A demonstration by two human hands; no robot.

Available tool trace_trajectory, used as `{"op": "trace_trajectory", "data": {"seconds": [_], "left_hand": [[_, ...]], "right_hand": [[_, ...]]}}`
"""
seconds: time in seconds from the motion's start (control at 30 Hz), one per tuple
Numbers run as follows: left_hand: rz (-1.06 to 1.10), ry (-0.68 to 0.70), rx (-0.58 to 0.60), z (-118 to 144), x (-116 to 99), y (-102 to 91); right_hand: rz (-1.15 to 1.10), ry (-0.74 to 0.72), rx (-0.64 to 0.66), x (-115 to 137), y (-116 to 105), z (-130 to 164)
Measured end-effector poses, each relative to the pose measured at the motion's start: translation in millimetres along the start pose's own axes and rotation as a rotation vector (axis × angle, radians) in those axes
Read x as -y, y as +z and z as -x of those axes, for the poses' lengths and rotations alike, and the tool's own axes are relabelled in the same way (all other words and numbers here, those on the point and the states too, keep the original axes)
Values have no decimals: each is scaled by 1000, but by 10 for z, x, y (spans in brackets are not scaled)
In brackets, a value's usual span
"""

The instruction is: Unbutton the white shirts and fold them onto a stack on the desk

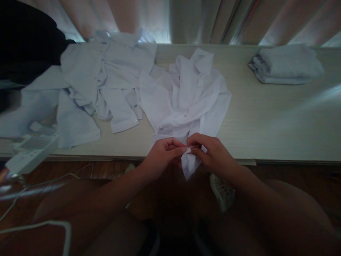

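Observation:
A white button-up shirt (186, 89) lies rumpled on the pale bench top (266, 117), collar toward the curtains. Its near edge is drawn over the bench's front edge. My left hand (167, 153) pinches a fold of that fabric between thumb and fingers. Right beside it, my right hand (207, 151) grips the same bunched cloth, fingertips nearly touching the left ones. A loose corner of the fabric hangs below both hands. Whether a button sits between the fingertips is hidden.
More white shirts (122, 67) lie in a heap on the left, by a black item (29, 39). A folded white cloth (290, 65) rests at the far right. A white power strip (33, 153) with cables stands at the left edge. Curtains (191, 21) hang behind.

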State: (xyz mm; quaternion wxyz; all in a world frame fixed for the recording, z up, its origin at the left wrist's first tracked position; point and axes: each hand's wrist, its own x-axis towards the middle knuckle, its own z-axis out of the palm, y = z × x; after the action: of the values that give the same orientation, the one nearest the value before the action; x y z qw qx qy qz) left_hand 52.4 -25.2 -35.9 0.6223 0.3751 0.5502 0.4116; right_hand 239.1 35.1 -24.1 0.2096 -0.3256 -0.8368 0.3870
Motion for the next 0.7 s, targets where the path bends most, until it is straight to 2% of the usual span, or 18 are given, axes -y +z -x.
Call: {"op": "trace_trajectory", "data": {"seconds": [0.2,0.53,0.7], "left_hand": [[106,-80,27,17,-26,24],[54,-60,61,17,-37,3],[28,-46,-15,61,-100,21]], "right_hand": [[7,-51,-19,-14,16,3],[-33,-130,42,-7,10,-12],[37,-125,8,-35,36,-10]]}}
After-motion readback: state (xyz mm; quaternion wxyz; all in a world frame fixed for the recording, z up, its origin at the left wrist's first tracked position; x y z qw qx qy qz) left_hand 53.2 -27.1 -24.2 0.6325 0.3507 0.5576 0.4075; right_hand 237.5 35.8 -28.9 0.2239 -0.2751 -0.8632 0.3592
